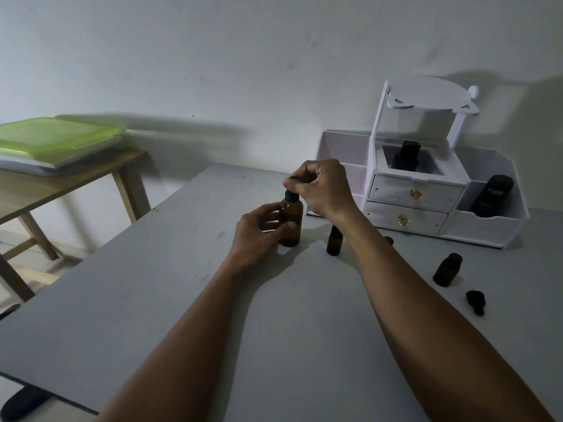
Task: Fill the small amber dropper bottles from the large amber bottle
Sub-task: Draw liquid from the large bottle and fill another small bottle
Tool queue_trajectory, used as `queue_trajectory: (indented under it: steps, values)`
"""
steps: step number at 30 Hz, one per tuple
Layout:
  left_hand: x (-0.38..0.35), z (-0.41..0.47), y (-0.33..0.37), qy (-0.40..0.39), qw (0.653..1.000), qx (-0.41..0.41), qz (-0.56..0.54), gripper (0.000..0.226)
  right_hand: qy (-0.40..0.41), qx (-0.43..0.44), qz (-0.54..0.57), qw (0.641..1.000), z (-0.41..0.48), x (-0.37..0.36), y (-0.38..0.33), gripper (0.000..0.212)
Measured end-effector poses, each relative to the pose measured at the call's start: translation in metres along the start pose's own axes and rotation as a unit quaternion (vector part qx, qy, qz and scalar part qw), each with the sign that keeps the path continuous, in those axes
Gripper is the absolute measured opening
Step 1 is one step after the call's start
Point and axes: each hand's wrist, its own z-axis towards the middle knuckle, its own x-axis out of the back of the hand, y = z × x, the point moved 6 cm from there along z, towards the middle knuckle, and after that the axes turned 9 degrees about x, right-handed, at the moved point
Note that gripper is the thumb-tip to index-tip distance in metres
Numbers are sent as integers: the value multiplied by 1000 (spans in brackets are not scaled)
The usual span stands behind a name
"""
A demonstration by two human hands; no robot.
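The large amber bottle [292, 219] stands upright on the grey table [152, 300]. My left hand [259, 231] grips its body from the left. My right hand [321, 187] pinches the black dropper cap [291, 194] on its neck from above. A small amber bottle with a black cap [334, 242] stands just right of it, under my right forearm. Another small amber bottle [447, 269] stands open further right, with a loose black dropper cap [475, 301] lying in front of it. A third small bottle [389, 240] is mostly hidden behind my forearm.
A white desk organiser [420, 202] with two drawers stands at the back right, holding a black tube [490, 196] and a dark bottle [406, 155]. A wooden side table [76, 181] with a green-lidded box [58, 135] stands left of the grey table.
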Motion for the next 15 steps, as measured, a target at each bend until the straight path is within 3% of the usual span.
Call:
queue_trajectory:
  steps: [15]
  values:
    - [-1,0,-2,-2,1000,7,-14,50,-23,-19,42,999,1,4,2,8]
